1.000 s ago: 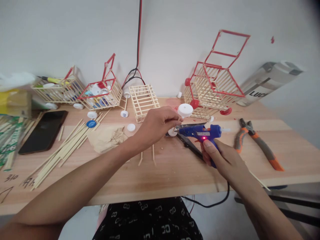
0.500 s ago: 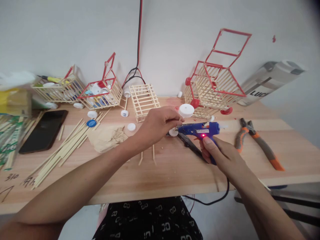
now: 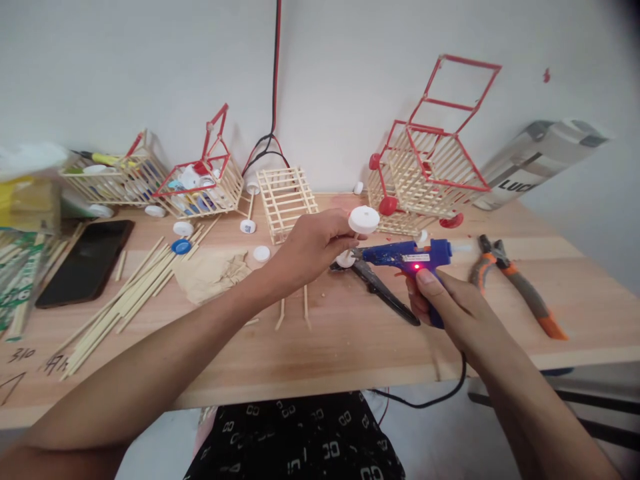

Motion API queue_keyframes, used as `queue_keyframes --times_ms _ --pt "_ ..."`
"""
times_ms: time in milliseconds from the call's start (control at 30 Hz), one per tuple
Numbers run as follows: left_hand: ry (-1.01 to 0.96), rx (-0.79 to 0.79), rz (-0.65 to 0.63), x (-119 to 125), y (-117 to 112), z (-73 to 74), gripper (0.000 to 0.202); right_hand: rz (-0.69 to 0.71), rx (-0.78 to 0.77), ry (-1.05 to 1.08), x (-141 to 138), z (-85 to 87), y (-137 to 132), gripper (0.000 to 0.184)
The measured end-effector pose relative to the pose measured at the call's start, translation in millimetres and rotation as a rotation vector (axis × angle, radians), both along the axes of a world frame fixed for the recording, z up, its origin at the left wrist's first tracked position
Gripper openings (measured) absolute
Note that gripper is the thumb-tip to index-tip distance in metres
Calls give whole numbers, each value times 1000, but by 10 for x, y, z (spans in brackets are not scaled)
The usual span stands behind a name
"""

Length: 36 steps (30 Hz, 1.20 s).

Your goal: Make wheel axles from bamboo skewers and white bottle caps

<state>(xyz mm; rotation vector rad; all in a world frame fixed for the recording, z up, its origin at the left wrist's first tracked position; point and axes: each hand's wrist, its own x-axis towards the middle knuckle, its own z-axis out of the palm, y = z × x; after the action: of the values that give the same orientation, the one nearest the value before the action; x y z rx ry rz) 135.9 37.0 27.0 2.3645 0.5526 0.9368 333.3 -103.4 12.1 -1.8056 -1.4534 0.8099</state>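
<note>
My left hand (image 3: 323, 243) pinches a short wooden stick (image 3: 356, 236) topped by a white bottle cap (image 3: 364, 219). A second white cap (image 3: 346, 259) shows below my fingers; whether it is joined to the stick's lower end is hard to tell. Wrapped in my right hand (image 3: 443, 300) is a blue glue gun (image 3: 407, 255) with a red light lit and a clear glue stick (image 3: 461, 248) at its back. Its nozzle points left, close by the lower cap and my left fingertips. Under the gun lies a black-handled tool (image 3: 387, 297), partly hidden.
Behind my hands stand a red-trimmed stick cart (image 3: 425, 173), a plain stick frame (image 3: 287, 193) and a cap-filled basket cart (image 3: 205, 187). Pliers (image 3: 520, 287) lie right. Loose sticks (image 3: 117, 307), a phone (image 3: 85, 263) and a blue cap (image 3: 181, 247) lie left.
The glue gun has shifted slightly right, away from my left fingers. The upper white cap has moved a little left and down, and the stick beneath it now shows.
</note>
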Motion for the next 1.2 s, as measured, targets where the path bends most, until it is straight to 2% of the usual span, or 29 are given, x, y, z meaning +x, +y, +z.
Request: queue_keyframes --times_ms 233,600,1200 --pt "7 34 -21 -14 21 -9 16 -13 30 -3 10 -58 -1 46" --pt "12 23 -57 -9 17 3 18 -12 7 -89 -22 -43 7 51" --pt "38 -1 -31 -18 -3 29 16 -19 5 -149 -51 -38 6 50"
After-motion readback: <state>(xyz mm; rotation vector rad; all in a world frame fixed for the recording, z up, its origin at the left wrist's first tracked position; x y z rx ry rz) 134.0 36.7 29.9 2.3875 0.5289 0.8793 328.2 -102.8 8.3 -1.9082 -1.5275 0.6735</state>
